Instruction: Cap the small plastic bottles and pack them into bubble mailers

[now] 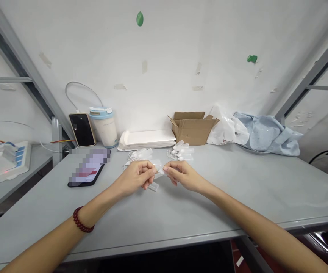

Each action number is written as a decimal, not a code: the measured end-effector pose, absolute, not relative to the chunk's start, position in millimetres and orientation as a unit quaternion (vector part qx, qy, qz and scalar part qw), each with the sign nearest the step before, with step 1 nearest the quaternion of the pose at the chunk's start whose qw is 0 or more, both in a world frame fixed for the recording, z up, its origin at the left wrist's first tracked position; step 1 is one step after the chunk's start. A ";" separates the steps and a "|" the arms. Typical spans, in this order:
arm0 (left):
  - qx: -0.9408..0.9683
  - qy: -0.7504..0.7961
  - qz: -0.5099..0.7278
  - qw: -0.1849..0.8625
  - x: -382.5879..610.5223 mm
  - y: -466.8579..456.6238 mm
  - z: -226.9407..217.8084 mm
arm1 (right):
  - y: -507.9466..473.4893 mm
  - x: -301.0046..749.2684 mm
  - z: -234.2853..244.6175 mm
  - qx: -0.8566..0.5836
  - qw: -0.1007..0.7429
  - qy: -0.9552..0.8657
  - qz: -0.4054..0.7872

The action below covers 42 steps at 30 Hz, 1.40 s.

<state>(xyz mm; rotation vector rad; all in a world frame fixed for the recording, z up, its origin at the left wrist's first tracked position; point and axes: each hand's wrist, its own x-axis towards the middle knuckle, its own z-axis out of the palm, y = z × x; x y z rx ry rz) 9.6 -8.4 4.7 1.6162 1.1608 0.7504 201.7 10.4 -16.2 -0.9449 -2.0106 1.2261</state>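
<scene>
As I look down through the head camera, the grey bench (186, 216) spans my view, and both forearms reach in over its front edge. Along its back edge stands an open cardboard box (194, 132), with a stack of white envelopes (149, 138) just beside it, toward the left corner. My left hand (141, 175) and right hand (185, 176) face each other over the middle of the bench, between the front and back edges. The left wrist angles toward the back right corner, the right wrist toward the back left one, so the two arms nearly mirror each other. Beyond them, nearer the back edge, lie two piles of tubes, a left pile (141, 153) and a right pile (183, 151). One loose tube (153, 186) lies partly hidden by the left hand, the nearer of the two, its long axis slanting toward the front right corner. Smallest of all, a white piece (161, 171) sits between the fingertips, its line running side to side, roughly along the front edge; I can't tell whether it is one part or two. Neither hand is nearer: each is narrowed to a thumb-and-finger pinch on it, the other fingers curled under
</scene>
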 end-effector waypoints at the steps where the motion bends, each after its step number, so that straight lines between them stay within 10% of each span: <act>1: 0.664 0.477 0.308 0.487 9.7 -8.4 5.0 | 10.6 201.6 -16.5 -0.357 0.297 -0.756 0.462; 42: 0.755 0.464 0.289 0.363 3.2 -8.1 12.9 | 16.0 207.0 -4.4 -0.350 0.314 -0.774 0.424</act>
